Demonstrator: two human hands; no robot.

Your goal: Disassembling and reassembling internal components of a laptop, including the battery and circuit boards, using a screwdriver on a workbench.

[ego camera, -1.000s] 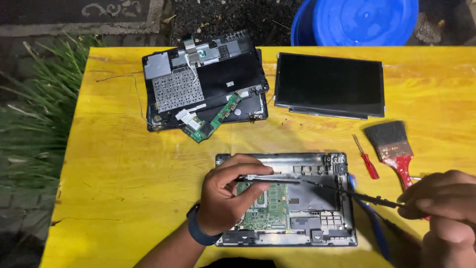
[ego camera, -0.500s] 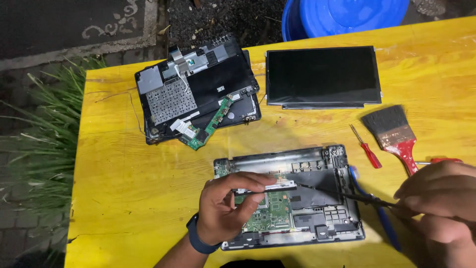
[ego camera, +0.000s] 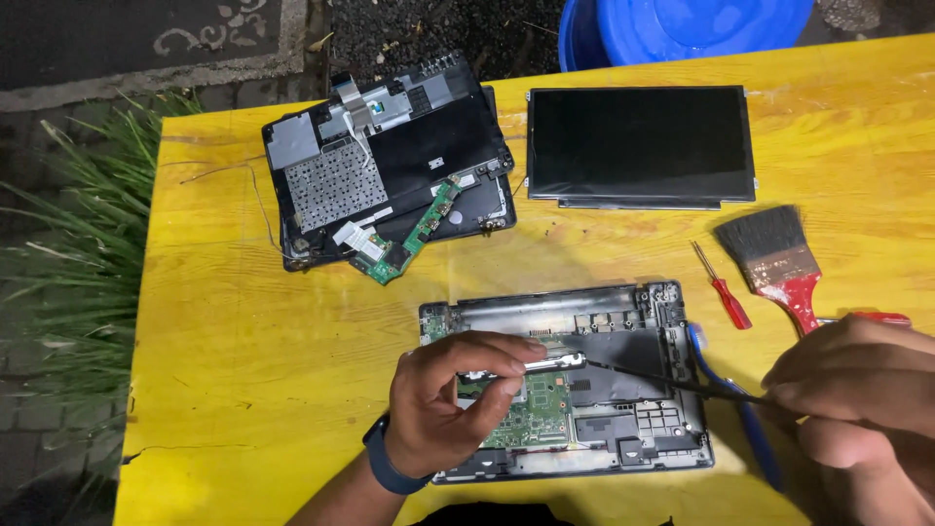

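We see the left hand (ego camera: 450,404) curled over the opened laptop base (ego camera: 567,380), its thumb and fingers pinching a thin silver strip (ego camera: 531,366) that lies across the green circuit board (ego camera: 531,417). A dark blue band (ego camera: 390,466) wraps that wrist. The right hand (ego camera: 857,390) sits at the right edge of the view, fingers pressed together around the handle of a slim black tool (ego camera: 672,383); the tool's tip reaches the right end of the silver strip. Under the tool's shaft, a blue-handled tool (ego camera: 745,419) lies along the right side of the base.

The base rests on the yellow table (ego camera: 243,370), near its front edge. Just beyond the right hand we see a paintbrush (ego camera: 774,258) with black bristles and a red handle, and beside it a small red screwdriver (ego camera: 723,289). Further back lies a detached black screen panel (ego camera: 641,146), face up. To its left sit 2 stacked black laptop covers (ego camera: 390,161), with a narrow green board (ego camera: 414,234) resting on them. A blue tub (ego camera: 682,24) stands past the far edge of the table, and grass (ego camera: 68,263) grows along the left side.
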